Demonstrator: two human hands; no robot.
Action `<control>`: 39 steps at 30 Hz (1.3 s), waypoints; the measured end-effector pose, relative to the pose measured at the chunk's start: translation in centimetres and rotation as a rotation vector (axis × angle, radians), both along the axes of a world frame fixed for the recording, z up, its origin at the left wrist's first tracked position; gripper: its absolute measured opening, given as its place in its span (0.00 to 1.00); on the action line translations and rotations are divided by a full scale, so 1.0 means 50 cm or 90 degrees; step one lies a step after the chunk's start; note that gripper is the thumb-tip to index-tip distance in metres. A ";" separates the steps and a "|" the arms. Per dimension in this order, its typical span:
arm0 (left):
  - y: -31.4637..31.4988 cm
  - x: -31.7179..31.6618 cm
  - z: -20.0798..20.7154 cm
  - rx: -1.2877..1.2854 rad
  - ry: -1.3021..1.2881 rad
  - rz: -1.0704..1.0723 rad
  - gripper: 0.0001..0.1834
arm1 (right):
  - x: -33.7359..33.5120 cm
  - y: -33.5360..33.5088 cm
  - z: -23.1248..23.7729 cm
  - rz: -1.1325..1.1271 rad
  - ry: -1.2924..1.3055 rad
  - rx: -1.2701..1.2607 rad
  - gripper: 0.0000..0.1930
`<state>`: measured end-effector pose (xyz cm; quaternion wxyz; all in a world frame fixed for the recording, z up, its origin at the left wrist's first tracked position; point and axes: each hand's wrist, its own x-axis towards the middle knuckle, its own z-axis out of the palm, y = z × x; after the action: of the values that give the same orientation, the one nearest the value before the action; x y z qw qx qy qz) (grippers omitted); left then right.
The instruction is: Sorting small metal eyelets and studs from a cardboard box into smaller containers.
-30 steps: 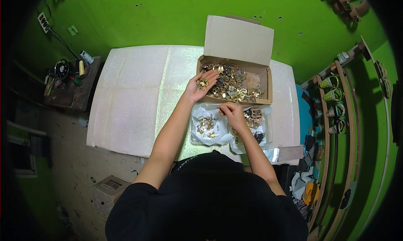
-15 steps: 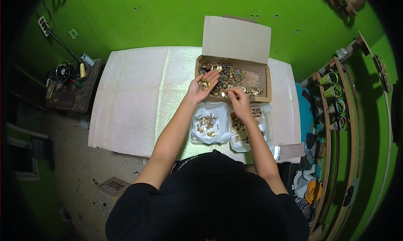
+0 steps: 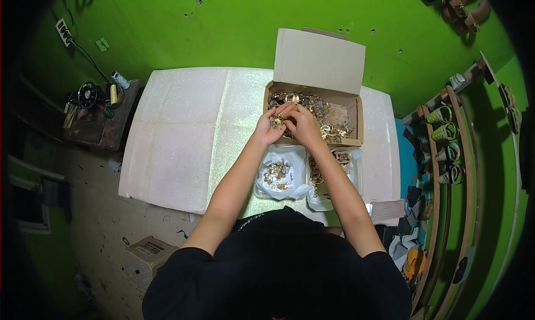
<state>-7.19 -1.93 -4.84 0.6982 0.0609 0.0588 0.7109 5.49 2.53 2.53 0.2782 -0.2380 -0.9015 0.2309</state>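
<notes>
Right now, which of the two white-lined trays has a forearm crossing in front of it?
The right-hand tray: the right forearm cuts across its middle, while the left-hand tray shows almost whole.

I can't read a word from here: the dark print [image 3: 154, 245] on the floor carton [image 3: 146, 260] and pale lettering [image 3: 253, 221] on the black shirt [image 3: 273, 264] are too small.

The left arm [image 3: 236, 189] was extended toward one o'clock, the left hand [image 3: 271, 128] turned palm-up; the right arm [image 3: 343, 192] was angled toward eleven, the right hand [image 3: 304, 125] held bent at the left's three o'clock.
</notes>
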 end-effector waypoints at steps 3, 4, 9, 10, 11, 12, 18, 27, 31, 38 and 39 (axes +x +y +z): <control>0.002 0.008 0.017 -0.059 -0.009 0.022 0.24 | 0.001 0.009 -0.009 0.016 0.058 -0.053 0.06; 0.001 0.015 0.028 -0.060 -0.010 0.020 0.24 | 0.004 0.011 -0.013 0.014 0.057 -0.053 0.06; -0.003 0.012 0.032 -0.072 -0.093 0.024 0.23 | 0.031 0.004 -0.041 -0.025 0.121 -0.379 0.06; -0.004 0.009 0.028 -0.073 -0.093 0.024 0.23 | 0.036 0.001 -0.042 -0.025 0.121 -0.380 0.06; -0.006 0.005 0.023 -0.056 -0.091 0.016 0.23 | 0.042 -0.002 -0.044 -0.011 0.148 -0.440 0.08; -0.007 0.005 0.023 -0.039 -0.089 0.005 0.23 | 0.048 -0.005 -0.043 -0.001 0.177 -0.501 0.10; -0.007 0.006 0.025 -0.043 -0.083 0.010 0.23 | 0.075 -0.028 -0.041 0.006 0.194 -0.617 0.12; -0.010 0.009 0.029 -0.053 -0.083 0.018 0.23 | 0.112 -0.035 -0.054 0.099 -0.225 -0.428 0.12; -0.010 0.009 0.030 -0.067 -0.078 0.025 0.23 | 0.116 -0.035 -0.040 0.090 -0.269 -0.326 0.11; -0.005 0.012 0.028 -0.045 -0.067 0.005 0.23 | 0.063 -0.007 0.031 0.003 -0.043 -0.250 0.07; -0.004 0.012 0.028 -0.040 -0.089 -0.007 0.22 | 0.050 0.001 0.033 0.024 -0.031 -0.218 0.07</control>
<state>-6.61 -2.11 -3.47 0.7058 -0.0109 0.0317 0.7076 7.97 2.56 4.18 0.2074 -0.2705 -0.8596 0.3808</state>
